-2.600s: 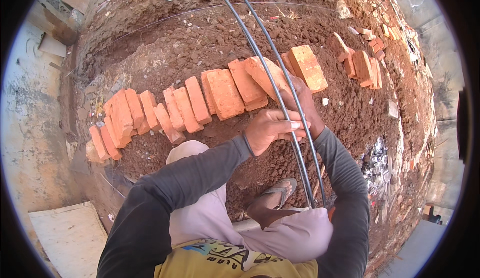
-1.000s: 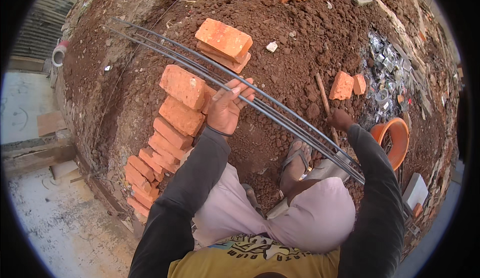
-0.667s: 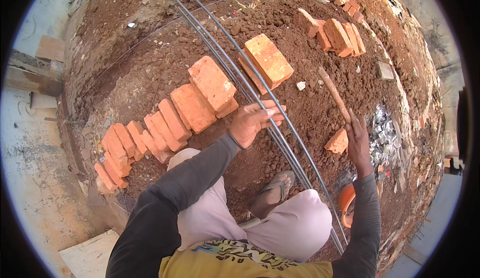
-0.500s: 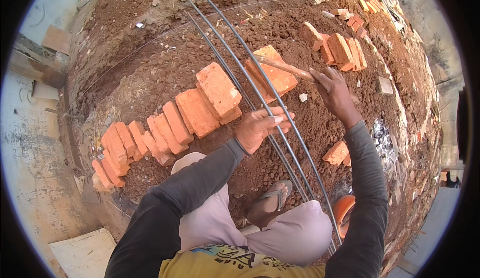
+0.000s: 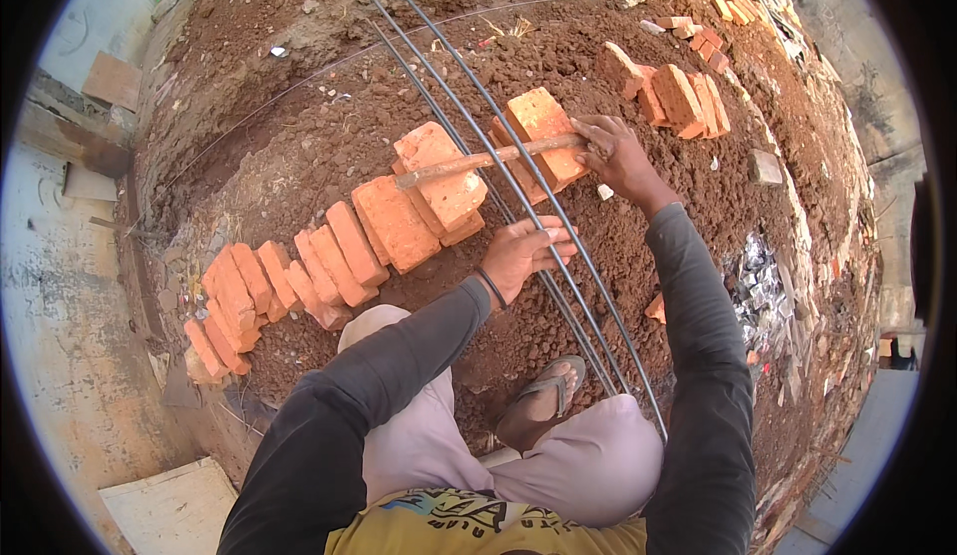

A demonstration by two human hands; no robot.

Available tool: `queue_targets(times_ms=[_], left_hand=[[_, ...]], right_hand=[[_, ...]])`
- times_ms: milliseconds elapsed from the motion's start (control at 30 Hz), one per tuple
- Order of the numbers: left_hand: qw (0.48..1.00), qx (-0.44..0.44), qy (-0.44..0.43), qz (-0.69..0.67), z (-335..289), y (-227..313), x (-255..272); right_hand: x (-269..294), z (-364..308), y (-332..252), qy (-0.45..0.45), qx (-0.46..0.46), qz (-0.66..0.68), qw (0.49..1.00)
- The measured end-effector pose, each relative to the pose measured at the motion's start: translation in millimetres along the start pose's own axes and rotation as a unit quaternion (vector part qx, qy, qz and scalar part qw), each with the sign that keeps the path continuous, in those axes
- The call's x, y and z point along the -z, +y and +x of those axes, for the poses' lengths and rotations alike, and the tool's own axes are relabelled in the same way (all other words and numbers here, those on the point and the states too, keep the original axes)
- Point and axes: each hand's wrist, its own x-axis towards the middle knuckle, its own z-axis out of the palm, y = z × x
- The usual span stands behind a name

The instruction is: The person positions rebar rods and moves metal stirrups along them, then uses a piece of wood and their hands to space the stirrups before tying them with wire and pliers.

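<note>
My left hand (image 5: 524, 255) is closed around one of several long thin steel rods (image 5: 574, 292), which run diagonally from the far left down toward my right knee. With its fingers wrapped around one end, my right hand (image 5: 618, 162) holds a short wooden stick (image 5: 449, 168). The stick lies crosswise to the rods. Its free end reaches over a stack of orange bricks (image 5: 441, 196) on the left, and its held end is over another brick stack (image 5: 538, 116) on the right. I cannot tell whether the rods touch the stick.
A curved row of leaning bricks (image 5: 327, 266) stretches left across loose brown soil. More bricks (image 5: 682, 102) stand at the far right. A grey block (image 5: 766, 168) and a heap of shiny scrap (image 5: 763, 291) lie to the right. A wall (image 5: 60, 286) borders the left.
My right hand has moved left, bringing the stick across the rods and over the left brick stack. My left hand has stayed nearly in place. My right sleeve now hides an orange round object.
</note>
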Motion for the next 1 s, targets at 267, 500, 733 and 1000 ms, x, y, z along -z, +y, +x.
queue_targets(times_ms=[267, 500, 733, 1000], left_hand=[[0.99, 0.009, 0.099, 0.102, -0.4, -1.4, -3.8], [0.929, -0.203, 0.118, 0.286, -59.1, 38.1, -28.4], [0.856, -0.324, -0.207, 0.346, -64.6, 44.4, -144.6], [0.646, -0.452, -0.604, 0.118, -145.0, 78.0, -287.3]], right_hand=[[46.1, -112.8, -31.0, 0.096, -0.146, 0.018, 0.984], [205.8, -343.5, -80.9, 0.126, -0.455, -0.081, 0.878], [283.3, -484.8, -224.8, 0.291, -0.606, -0.135, 0.728], [334.9, -504.1, -404.8, 0.295, -0.705, -0.245, 0.596]])
